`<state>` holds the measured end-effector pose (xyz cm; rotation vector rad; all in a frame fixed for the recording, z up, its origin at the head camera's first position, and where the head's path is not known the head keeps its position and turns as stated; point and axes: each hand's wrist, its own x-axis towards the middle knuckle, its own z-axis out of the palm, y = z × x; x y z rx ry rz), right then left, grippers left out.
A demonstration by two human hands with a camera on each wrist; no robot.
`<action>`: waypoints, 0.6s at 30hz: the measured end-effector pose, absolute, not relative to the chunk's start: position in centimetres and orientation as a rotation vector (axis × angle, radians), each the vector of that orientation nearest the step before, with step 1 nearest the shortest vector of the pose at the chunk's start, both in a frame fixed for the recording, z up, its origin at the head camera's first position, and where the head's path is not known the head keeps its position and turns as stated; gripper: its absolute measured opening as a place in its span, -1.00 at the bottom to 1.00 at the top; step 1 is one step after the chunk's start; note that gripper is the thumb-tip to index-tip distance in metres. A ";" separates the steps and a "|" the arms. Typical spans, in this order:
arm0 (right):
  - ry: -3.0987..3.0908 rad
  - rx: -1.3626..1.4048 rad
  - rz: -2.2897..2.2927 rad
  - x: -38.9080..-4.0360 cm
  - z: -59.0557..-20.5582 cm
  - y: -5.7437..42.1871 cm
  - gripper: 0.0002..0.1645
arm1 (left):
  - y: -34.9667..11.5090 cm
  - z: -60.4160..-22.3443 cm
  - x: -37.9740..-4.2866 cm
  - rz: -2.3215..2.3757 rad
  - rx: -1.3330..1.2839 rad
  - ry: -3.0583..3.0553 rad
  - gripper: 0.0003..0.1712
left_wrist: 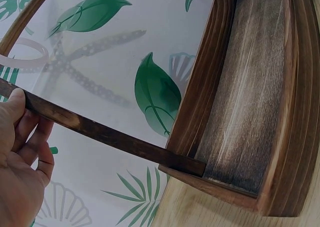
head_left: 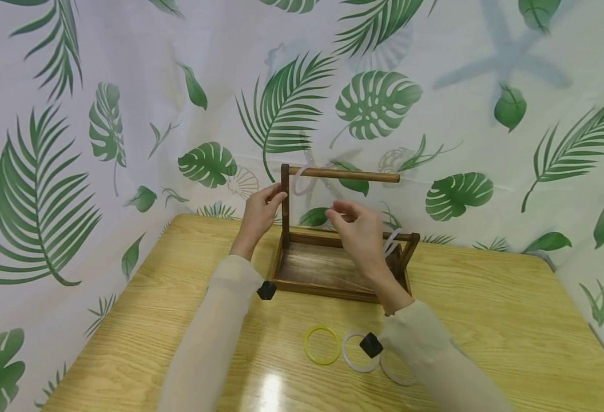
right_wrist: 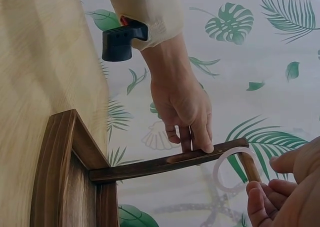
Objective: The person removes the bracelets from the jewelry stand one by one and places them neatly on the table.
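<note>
A dark wooden stand (head_left: 328,294) has a tray base, a tall left post (head_left: 285,217) and a lighter rod (head_left: 353,174) at its top. My left hand (head_left: 259,214) pinches the post near its upper end, thumb on one side and fingers on the other. A pale translucent ring (right_wrist: 216,174) hangs on the rod beside that post. Just right of the ring, in front of the stand, is my right hand (head_left: 358,232), its fingers loosely bent with a gap to the thumb and nothing held. Partly behind it, another pale ring (head_left: 392,243) hangs at the lower right bar.
On the wooden table (head_left: 487,320) in front of the stand lie a yellow ring (head_left: 322,345) and two pale rings, one (head_left: 350,360) beside the yellow and one (head_left: 397,380) partly under the right sleeve. A leaf-patterned curtain (head_left: 168,114) hangs behind.
</note>
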<state>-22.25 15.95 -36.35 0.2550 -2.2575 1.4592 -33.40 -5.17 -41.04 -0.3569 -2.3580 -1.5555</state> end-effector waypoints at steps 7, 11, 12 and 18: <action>-2.241 0.256 1.455 -23.5 -36.4 14.9 -0.69 | -5.2 -41.0 -33.5 -1.542 -0.359 -2.363 -0.56; -2.232 0.277 1.467 -24.0 -36.3 14.5 -0.68 | -5.2 -41.0 -33.4 -1.545 -0.355 -2.367 -0.56; -2.235 0.274 1.471 -24.1 -36.3 14.4 -0.68 | -5.2 -40.9 -33.4 -1.547 -0.353 -2.369 -0.56; -2.243 0.251 1.488 -24.9 -36.1 13.7 -0.67 | -5.1 -40.8 -33.2 -1.553 -0.354 -2.372 -0.55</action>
